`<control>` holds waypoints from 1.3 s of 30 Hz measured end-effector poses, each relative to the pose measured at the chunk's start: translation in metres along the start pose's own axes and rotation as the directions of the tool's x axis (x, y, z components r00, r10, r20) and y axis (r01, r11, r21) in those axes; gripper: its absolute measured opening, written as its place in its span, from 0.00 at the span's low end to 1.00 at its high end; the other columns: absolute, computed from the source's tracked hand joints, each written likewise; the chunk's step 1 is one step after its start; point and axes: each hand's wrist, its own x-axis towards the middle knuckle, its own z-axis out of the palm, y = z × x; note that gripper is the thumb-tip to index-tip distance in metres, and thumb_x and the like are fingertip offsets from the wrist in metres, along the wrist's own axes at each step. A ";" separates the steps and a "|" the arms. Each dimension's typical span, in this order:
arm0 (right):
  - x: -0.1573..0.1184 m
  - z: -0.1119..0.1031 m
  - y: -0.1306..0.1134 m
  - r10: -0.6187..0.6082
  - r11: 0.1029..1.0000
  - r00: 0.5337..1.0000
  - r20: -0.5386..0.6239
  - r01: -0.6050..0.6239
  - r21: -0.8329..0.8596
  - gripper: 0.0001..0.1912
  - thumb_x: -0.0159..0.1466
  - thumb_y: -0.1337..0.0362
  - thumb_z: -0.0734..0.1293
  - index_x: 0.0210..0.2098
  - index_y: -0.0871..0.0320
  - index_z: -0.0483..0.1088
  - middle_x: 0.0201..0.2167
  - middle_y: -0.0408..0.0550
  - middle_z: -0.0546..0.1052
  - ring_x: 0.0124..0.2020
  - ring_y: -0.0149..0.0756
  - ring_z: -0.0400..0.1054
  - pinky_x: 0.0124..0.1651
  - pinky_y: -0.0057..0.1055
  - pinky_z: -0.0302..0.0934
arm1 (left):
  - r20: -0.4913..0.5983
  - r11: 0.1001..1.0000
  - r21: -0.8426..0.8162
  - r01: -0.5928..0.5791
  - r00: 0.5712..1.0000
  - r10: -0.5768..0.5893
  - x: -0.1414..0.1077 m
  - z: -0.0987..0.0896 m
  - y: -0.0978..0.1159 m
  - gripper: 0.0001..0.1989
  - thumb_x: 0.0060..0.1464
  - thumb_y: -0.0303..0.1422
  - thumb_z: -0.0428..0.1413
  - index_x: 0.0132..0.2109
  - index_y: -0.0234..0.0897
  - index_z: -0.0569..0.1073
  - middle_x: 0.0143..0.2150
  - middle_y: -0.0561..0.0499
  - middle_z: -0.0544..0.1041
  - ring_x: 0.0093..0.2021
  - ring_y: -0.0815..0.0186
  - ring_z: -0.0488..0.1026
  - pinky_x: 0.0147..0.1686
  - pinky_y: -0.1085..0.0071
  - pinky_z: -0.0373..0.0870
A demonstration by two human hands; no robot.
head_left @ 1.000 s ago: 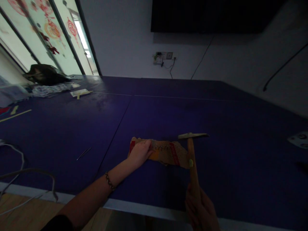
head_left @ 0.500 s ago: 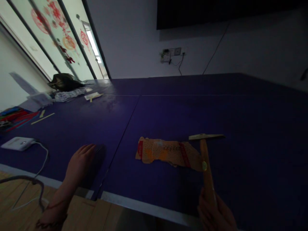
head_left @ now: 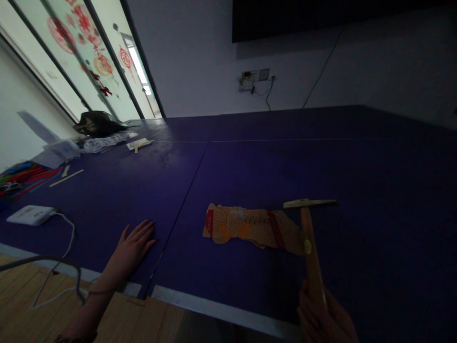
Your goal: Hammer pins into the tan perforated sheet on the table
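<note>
**Right hand (head_left: 330, 321) holds a hammer (head_left: 311, 261), left hand (head_left: 129, 252) rests on the purple table (head_left: 243, 166)**

The right fingers are curled around the hammer's wooden handle, low down. The hammer's head (head_left: 307, 203) is up past those fingers, with its two ends pointing left and right. The left fingers are stretched out and a little apart, palm down. It is dim there, so I can't tell if anything thin is under them.

Between the two hands, up and to the left of the right fingers, a flat piece of brown cardboard (head_left: 250, 228) lies on the table. It has lots of little holes, red bands and orange patches. Its right end is just beside the hammer's handle.

Left of the left fingers is a small white box (head_left: 30, 215) with a white cord (head_left: 73, 233). A thick grey cord (head_left: 53, 258) curves near the left wrist. Farther out past the left fingers come a yellow strip (head_left: 66, 178), a heap of bright things (head_left: 26, 178) and a dark bag (head_left: 98, 125). Farthest ahead is a wall (head_left: 193, 71) with a big black screen (head_left: 321, 19).
</note>
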 end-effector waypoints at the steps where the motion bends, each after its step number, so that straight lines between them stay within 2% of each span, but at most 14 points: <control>1: 0.001 -0.001 0.000 0.004 1.000 1.000 0.021 -0.004 -0.010 0.26 0.37 0.61 0.76 0.34 0.55 0.66 0.21 0.40 0.72 0.17 0.29 0.66 0.15 0.21 0.61 | -0.005 0.999 -0.040 -0.022 1.000 0.022 0.000 -0.002 0.001 0.22 0.57 0.41 0.38 0.48 0.36 0.69 0.50 0.43 0.71 0.52 0.55 0.65 0.52 0.50 0.54; 3: 0.004 -0.003 -0.001 0.021 0.999 0.997 0.078 -0.019 -0.038 0.24 0.39 0.60 0.76 0.34 0.55 0.66 0.18 0.38 0.70 0.10 0.25 0.60 0.11 0.21 0.56 | -0.014 0.991 -0.129 -0.033 0.999 0.031 0.000 -0.006 0.005 0.21 0.57 0.39 0.38 0.47 0.36 0.69 0.49 0.44 0.72 0.49 0.58 0.67 0.51 0.56 0.59; 6: 0.004 -0.002 0.000 0.041 0.998 0.996 0.085 -0.037 -0.055 0.25 0.38 0.57 0.76 0.32 0.55 0.66 0.16 0.37 0.69 0.07 0.23 0.56 0.08 0.20 0.52 | 0.006 0.972 -0.228 0.057 0.998 -0.057 0.003 -0.012 0.010 0.19 0.56 0.35 0.39 0.46 0.35 0.70 0.46 0.43 0.73 0.45 0.60 0.70 0.45 0.65 0.66; 10: -0.007 0.010 -0.002 -0.021 0.999 1.000 0.004 0.021 -0.036 0.26 0.39 0.55 0.75 0.35 0.54 0.65 0.16 0.36 0.67 0.10 0.23 0.58 0.09 0.17 0.50 | 0.184 0.945 -0.272 0.179 0.974 -0.132 0.017 -0.023 0.010 0.16 0.52 0.30 0.41 0.41 0.35 0.72 0.40 0.44 0.74 0.38 0.62 0.72 0.38 0.69 0.67; 13: -0.015 0.018 -0.005 -0.059 0.995 0.998 0.016 0.060 -0.074 0.23 0.41 0.55 0.74 0.34 0.54 0.66 0.12 0.33 0.62 0.08 0.22 0.52 0.07 0.17 0.46 | 0.354 0.938 -0.245 0.246 0.923 -0.150 0.031 -0.031 0.012 0.13 0.46 0.25 0.43 0.33 0.34 0.72 0.32 0.45 0.74 0.31 0.63 0.71 0.33 0.70 0.66; 16: -0.018 0.022 -0.007 -0.067 0.994 0.998 0.001 0.067 -0.087 0.22 0.41 0.54 0.74 0.33 0.53 0.66 0.12 0.33 0.62 0.08 0.22 0.53 0.08 0.17 0.48 | 0.389 0.883 -0.365 0.295 0.910 -0.143 0.041 -0.039 0.023 0.07 0.41 0.25 0.46 0.27 0.34 0.68 0.27 0.49 0.72 0.27 0.64 0.70 0.30 0.71 0.65; 18: -0.018 0.023 -0.008 -0.048 0.997 0.998 -0.050 0.045 -0.070 0.25 0.39 0.54 0.75 0.33 0.53 0.66 0.15 0.34 0.65 0.11 0.23 0.58 0.10 0.16 0.51 | 0.337 0.751 -0.581 0.314 0.933 -0.129 0.046 -0.044 0.037 0.03 0.41 0.28 0.48 0.26 0.35 0.66 0.25 0.51 0.70 0.27 0.66 0.69 0.29 0.73 0.64; 20: -0.016 0.023 -0.007 -0.048 0.998 0.996 -0.075 0.044 -0.052 0.26 0.37 0.55 0.75 0.34 0.54 0.66 0.17 0.35 0.67 0.14 0.24 0.61 0.12 0.15 0.54 | 0.289 0.533 -0.788 0.309 0.949 -0.122 0.052 -0.050 0.055 0.04 0.43 0.32 0.49 0.26 0.36 0.65 0.25 0.53 0.70 0.28 0.67 0.69 0.28 0.74 0.65; 23: -0.014 0.021 -0.005 -0.073 0.996 0.997 -0.038 0.071 -0.055 0.25 0.39 0.56 0.75 0.34 0.55 0.66 0.16 0.34 0.65 0.12 0.22 0.58 0.11 0.15 0.52 | 0.248 0.258 -0.927 0.273 0.961 -0.124 0.064 -0.054 0.082 0.06 0.43 0.34 0.53 0.28 0.36 0.65 0.25 0.52 0.71 0.29 0.68 0.70 0.31 0.73 0.66; 26: -0.013 0.019 -0.004 -0.074 0.996 0.997 -0.014 0.073 -0.058 0.24 0.41 0.56 0.74 0.35 0.55 0.65 0.15 0.33 0.64 0.10 0.18 0.53 0.09 0.14 0.47 | 0.185 0.102 -0.975 0.199 0.974 -0.131 0.081 -0.052 0.107 0.06 0.44 0.34 0.54 0.29 0.35 0.66 0.28 0.50 0.74 0.30 0.68 0.71 0.33 0.71 0.67; 28: -0.013 0.019 -0.004 -0.072 0.996 0.997 0.014 0.072 -0.046 0.24 0.42 0.56 0.74 0.35 0.55 0.65 0.14 0.32 0.62 0.09 0.18 0.51 0.09 0.13 0.45 | 0.171 0.032 -0.984 0.176 0.977 -0.125 0.093 -0.046 0.122 0.06 0.46 0.34 0.53 0.30 0.35 0.66 0.30 0.49 0.75 0.31 0.67 0.72 0.34 0.70 0.68; 32: -0.013 0.021 -0.005 -0.082 0.995 0.994 0.078 0.086 -0.043 0.20 0.45 0.55 0.72 0.34 0.55 0.65 0.11 0.30 0.57 0.08 0.17 0.44 0.08 0.14 0.42 | 0.155 -0.013 -0.988 0.156 0.973 -0.172 0.115 -0.032 0.153 0.06 0.46 0.32 0.54 0.33 0.34 0.69 0.30 0.49 0.77 0.34 0.66 0.74 0.36 0.70 0.68; 35: -0.014 0.024 -0.005 -0.101 0.994 0.995 0.019 0.102 -0.037 0.22 0.44 0.55 0.73 0.34 0.56 0.65 0.14 0.32 0.61 0.09 0.17 0.48 0.10 0.15 0.47 | 0.112 0.050 -0.991 0.124 0.974 -0.195 0.127 -0.022 0.175 0.07 0.46 0.31 0.54 0.35 0.34 0.73 0.33 0.48 0.77 0.35 0.65 0.73 0.39 0.70 0.68; 39: -0.014 0.025 -0.006 -0.112 0.993 0.994 0.006 0.112 -0.036 0.22 0.43 0.55 0.73 0.33 0.56 0.65 0.14 0.33 0.62 0.10 0.18 0.51 0.10 0.14 0.46 | 0.055 0.144 -0.986 0.086 0.978 -0.203 0.133 -0.013 0.196 0.05 0.47 0.31 0.55 0.31 0.33 0.73 0.32 0.48 0.77 0.35 0.65 0.73 0.37 0.71 0.68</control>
